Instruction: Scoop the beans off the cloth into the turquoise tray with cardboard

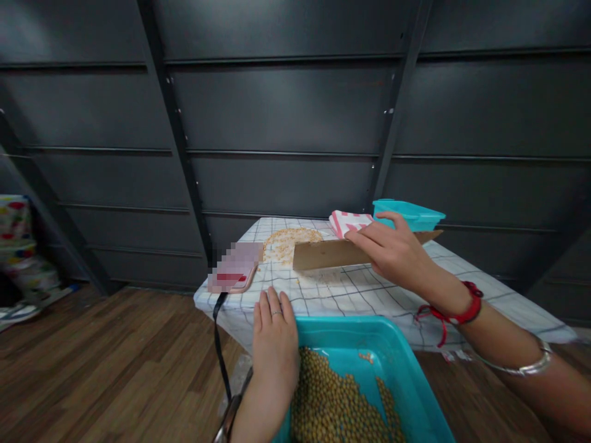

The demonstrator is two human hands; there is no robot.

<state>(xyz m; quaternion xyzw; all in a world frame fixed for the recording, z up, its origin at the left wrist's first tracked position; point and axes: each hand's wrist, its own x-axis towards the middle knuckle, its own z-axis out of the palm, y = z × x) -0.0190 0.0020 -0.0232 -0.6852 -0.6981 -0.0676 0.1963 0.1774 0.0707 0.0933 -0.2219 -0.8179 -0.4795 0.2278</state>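
Note:
My right hand [392, 252] grips a strip of brown cardboard [327, 254] by its upper edge, standing it on its long side over the table. Behind and left of the cardboard lies a thin spread of pale yellowish bits [286, 240], too small to name. My left hand [276, 344], fingers stretched out and a ring on one, lies along the left rim of a turquoise plastic tray [406, 357]; its thumb is hidden. Many small round olive-brown balls [332, 400] fill the near left of this tray, and a few pale bits rest on its floor.
A checked white cloth [323, 298] covers the table. A pink-edged phone [235, 271] lies at its left with a black strap [219, 351] hanging down. At the back right are a pink-and-white cloth [348, 221] and a smaller turquoise basket [409, 214]. Dark wall panels rise behind.

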